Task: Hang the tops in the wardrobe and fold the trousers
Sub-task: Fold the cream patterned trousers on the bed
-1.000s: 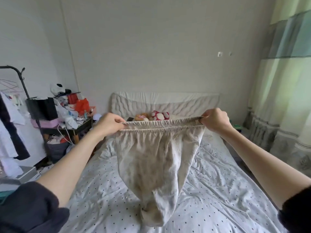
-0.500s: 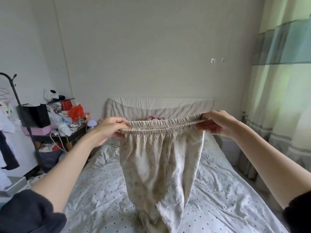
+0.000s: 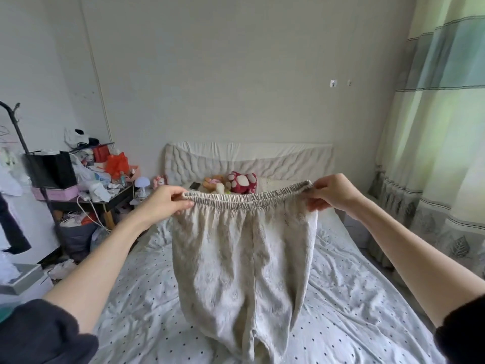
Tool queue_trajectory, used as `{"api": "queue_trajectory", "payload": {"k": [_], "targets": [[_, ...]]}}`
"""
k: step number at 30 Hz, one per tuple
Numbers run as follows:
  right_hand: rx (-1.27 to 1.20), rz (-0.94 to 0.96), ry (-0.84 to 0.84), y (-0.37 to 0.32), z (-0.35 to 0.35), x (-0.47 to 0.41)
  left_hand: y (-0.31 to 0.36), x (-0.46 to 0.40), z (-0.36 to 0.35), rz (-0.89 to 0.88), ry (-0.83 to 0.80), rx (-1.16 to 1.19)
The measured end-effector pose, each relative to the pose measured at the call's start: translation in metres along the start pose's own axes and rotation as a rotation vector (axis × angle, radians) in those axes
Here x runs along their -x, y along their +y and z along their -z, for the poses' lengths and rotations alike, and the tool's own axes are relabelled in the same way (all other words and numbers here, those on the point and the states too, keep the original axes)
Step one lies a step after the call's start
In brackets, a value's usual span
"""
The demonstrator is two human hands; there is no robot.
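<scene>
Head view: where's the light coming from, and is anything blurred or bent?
Head view: soft daylight comes through the curtain on the right, with no glare; the trousers and both hands, left and right, look sharp; the wide lens bows the curtain edge; the clothes rack at the left edge looks smeared.

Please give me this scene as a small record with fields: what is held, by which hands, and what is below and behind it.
item held: beige trousers
grip: left hand and right hand pinch the two ends of the elastic waistband
state: spread wide, legs hanging down, not yet folded
below: bed with dotted sheet
behind: soft toys by the headboard
</scene>
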State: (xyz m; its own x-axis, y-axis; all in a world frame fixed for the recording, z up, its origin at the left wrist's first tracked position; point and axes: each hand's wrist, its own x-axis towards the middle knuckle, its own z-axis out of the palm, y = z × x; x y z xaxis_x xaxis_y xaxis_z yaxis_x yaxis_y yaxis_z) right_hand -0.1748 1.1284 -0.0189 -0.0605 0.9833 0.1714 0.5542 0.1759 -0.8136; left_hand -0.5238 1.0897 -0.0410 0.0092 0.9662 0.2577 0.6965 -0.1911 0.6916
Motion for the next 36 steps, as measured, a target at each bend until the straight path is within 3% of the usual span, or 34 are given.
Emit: {"api": "queue_trajectory", "payload": {"k": [3, 6, 9, 16, 27, 36], "targets": [[0.203, 0.166, 0.175, -0.011, -0.004, -0.001, 0.000, -0.005, 0.004, -0.002, 0.180, -0.061], [0.080, 0.249, 0.210, -0.022, -0.007, 0.000, 0.019, -0.003, 0.007, -0.005, 0.283, -0.046], [-0.029, 0.259, 0.251, -0.025, -0.009, 0.004, 0.027, 0.001, 0.010, -0.033, 0.302, -0.009], [0.218, 0.334, 0.362, -0.014, -0.011, 0.022, 0.038, 0.038, 0.012, -0.098, 0.369, -0.081], [0.087, 0.539, 0.709, -0.110, 0.067, 0.100, 0.148, 0.080, 0.094, -0.401, 0.667, -0.107], [0.016, 0.679, 0.834, -0.180, 0.127, 0.219, 0.217, 0.160, 0.158, -0.653, 0.702, -0.006]]}}
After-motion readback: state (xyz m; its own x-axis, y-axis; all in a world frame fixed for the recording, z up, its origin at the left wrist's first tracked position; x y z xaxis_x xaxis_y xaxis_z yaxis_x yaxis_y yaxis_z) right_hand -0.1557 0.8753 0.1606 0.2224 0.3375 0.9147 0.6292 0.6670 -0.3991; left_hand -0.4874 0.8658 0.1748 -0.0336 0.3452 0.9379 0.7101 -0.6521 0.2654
